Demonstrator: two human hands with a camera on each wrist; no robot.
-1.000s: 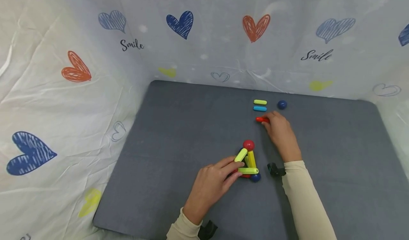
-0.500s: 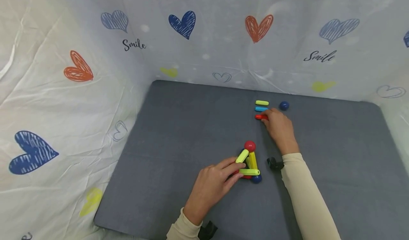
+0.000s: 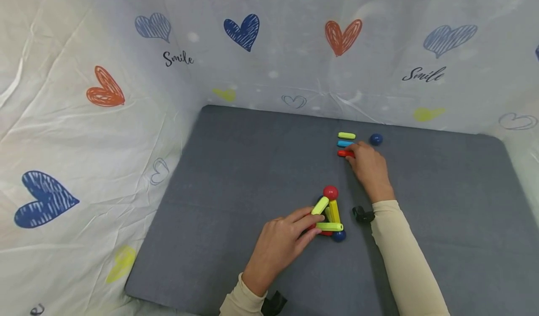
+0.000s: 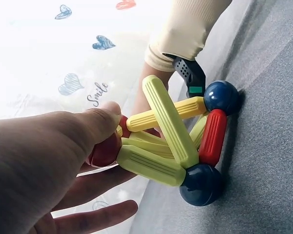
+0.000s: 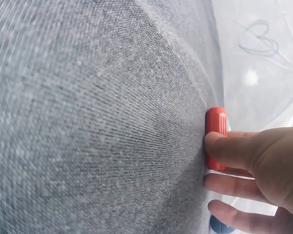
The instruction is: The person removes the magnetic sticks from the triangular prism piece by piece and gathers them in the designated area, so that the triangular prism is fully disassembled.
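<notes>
My left hand (image 3: 280, 241) pinches a red ball (image 4: 105, 152) at one corner of a small frame built from magnetic sticks and balls. That frame has yellow-green sticks (image 4: 151, 165), a yellow stick (image 3: 334, 211), a red stick (image 4: 213, 139), dark blue balls (image 4: 201, 184) and a red ball (image 3: 330, 192) at its far corner. Farther back, my right hand (image 3: 370, 171) pinches a loose red stick (image 5: 216, 118) between thumb and fingers, down at the mat's surface. Its right end is hidden by the fingers in the head view.
Just behind the loose red stick lie a light blue stick (image 3: 344, 144) and a yellow-green stick (image 3: 347, 135), roughly parallel. To their right is a dark blue ball (image 3: 376, 139). A grey mat (image 3: 236, 166) covers the surface, with a heart-printed sheet (image 3: 294, 63) rising behind it.
The right hand has moved slightly away from the body, bringing the red stick closer to the light blue one and level with it. The left hand and the frame stay put.
</notes>
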